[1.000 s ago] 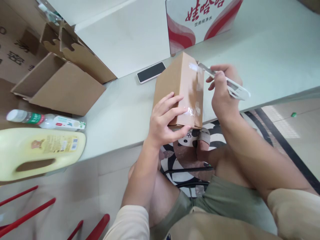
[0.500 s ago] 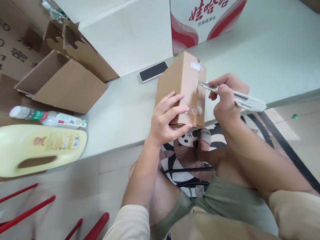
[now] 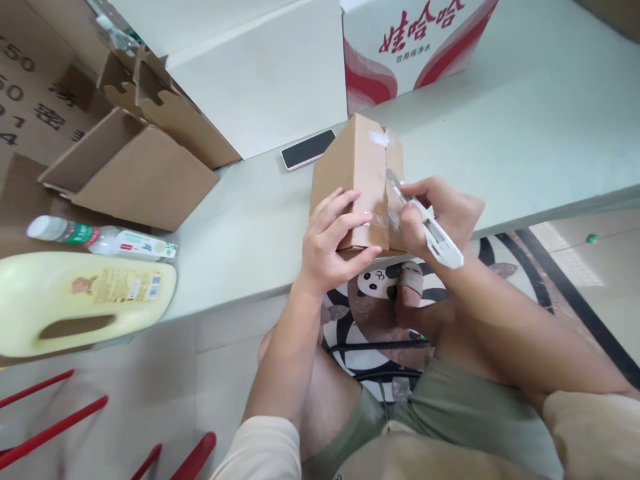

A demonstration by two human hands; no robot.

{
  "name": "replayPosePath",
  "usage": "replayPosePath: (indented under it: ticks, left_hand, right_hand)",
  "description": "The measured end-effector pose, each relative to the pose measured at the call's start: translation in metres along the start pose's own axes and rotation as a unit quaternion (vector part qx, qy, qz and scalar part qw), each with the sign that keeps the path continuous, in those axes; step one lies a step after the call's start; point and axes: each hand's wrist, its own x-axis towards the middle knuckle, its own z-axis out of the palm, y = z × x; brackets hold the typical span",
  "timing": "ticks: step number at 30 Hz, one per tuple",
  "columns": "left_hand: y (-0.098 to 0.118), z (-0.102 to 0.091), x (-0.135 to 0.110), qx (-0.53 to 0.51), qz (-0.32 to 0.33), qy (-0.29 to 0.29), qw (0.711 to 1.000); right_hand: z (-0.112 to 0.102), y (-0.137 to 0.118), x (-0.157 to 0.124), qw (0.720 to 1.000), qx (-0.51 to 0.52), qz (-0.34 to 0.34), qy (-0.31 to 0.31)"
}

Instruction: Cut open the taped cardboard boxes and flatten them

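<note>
A small brown cardboard box (image 3: pixel 350 167) stands at the near edge of a pale counter (image 3: pixel 500 147), its top seam covered with clear tape. My left hand (image 3: pixel 333 243) grips the box's near left corner, fingers wrapped over the top. My right hand (image 3: pixel 440 213) is closed round a white utility knife (image 3: pixel 425 223). The knife's blade rests on the taped seam near the box's front end.
A black phone (image 3: pixel 307 149) lies behind the box. A red and white carton (image 3: pixel 400 47) stands at the back. An open brown carton (image 3: pixel 130 167), a lying water bottle (image 3: pixel 100 237) and a yellow jug (image 3: pixel 80 300) are at the left. Red bars (image 3: pixel 50 427) cross the floor below.
My right hand has drawn the knife along the taped seam from the box's far end toward the near end. My left hand has kept its hold on the box.
</note>
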Motion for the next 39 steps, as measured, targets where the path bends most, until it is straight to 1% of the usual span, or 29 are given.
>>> replayPosePath:
  ticks: [2,7,10,14,16,20,23,26,31,37,39]
  left_hand:
    - [0.0,-0.001,0.0,0.005,0.005,0.0,1.0]
    - [0.0,-0.002,-0.001,-0.004,0.002,-0.007,1.0]
    - [0.0,-0.002,-0.001,0.001,-0.003,-0.003,1.0]
    - [-0.005,-0.002,-0.003,-0.001,0.005,0.021,1.0]
    - [-0.008,-0.003,-0.005,-0.006,0.0,0.022,1.0]
    - [-0.01,-0.005,-0.006,-0.015,-0.014,0.02,1.0]
    - [-0.01,-0.005,-0.006,-0.028,-0.009,0.031,0.999]
    - [-0.01,-0.006,-0.005,-0.031,-0.009,0.036,0.999]
    - [-0.012,-0.007,-0.007,-0.031,-0.025,0.039,0.998]
    - [-0.014,-0.006,-0.008,-0.031,-0.032,0.048,0.998]
    - [-0.014,-0.006,-0.007,-0.038,-0.03,0.05,0.998]
  right_hand:
    - [-0.001,0.0,0.0,1.0,-0.009,-0.005,0.002]
    - [-0.007,0.001,-0.001,0.999,-0.031,0.016,-0.025]
    - [-0.011,-0.001,-0.001,0.999,-0.019,0.006,-0.032]
    - [-0.015,-0.007,-0.003,0.999,0.004,0.005,-0.048]
    - [-0.016,-0.011,-0.003,0.998,0.011,0.012,-0.056]
    - [-0.018,-0.015,-0.004,0.998,0.025,0.012,-0.053]
    - [-0.018,-0.015,-0.002,0.997,0.056,0.012,-0.043]
    - [-0.015,-0.013,-0.001,0.994,0.099,0.028,-0.031]
    - [-0.012,-0.01,-0.004,0.99,0.135,0.042,-0.018]
    - [-0.008,-0.004,-0.007,0.979,0.19,0.066,0.045]
    - [-0.004,-0.002,-0.008,0.978,0.199,0.058,0.036]
